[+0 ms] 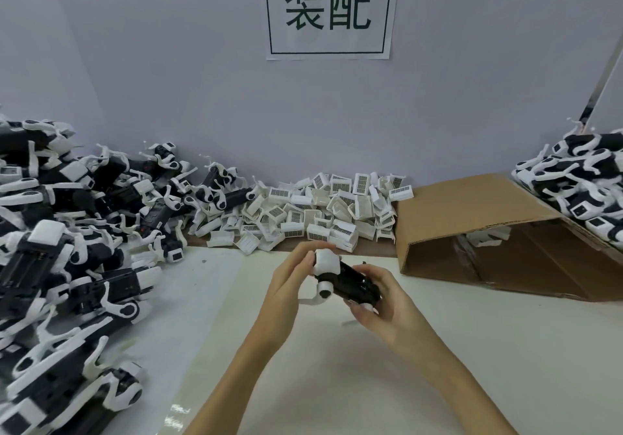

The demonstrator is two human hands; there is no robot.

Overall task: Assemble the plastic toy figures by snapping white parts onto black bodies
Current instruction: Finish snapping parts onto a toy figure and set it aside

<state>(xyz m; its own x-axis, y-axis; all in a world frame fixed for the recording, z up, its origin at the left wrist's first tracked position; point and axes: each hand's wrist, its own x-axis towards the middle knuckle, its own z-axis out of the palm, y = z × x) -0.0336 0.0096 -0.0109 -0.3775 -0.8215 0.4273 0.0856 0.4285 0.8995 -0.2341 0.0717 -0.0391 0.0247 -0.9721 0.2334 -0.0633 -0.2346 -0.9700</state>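
Above the middle of the table I hold one black toy body point(355, 283) between both hands. A white part point(326, 262) sits over its left end, and a white leg hangs below it. My left hand point(286, 286) presses its fingers against that white part. My right hand point(381, 303) curls round the body's right end from below. A heap of loose white parts point(317, 212) lies against the back wall. A large pile of black-and-white figures point(77, 242) fills the left side.
An open cardboard box point(472, 212) lies on its side at the right, with a few white parts inside. More figures point(586, 178) are stacked on top of it at the far right. A paper sign point(328, 9) hangs on the wall. A white mat point(337, 367) covers the table.
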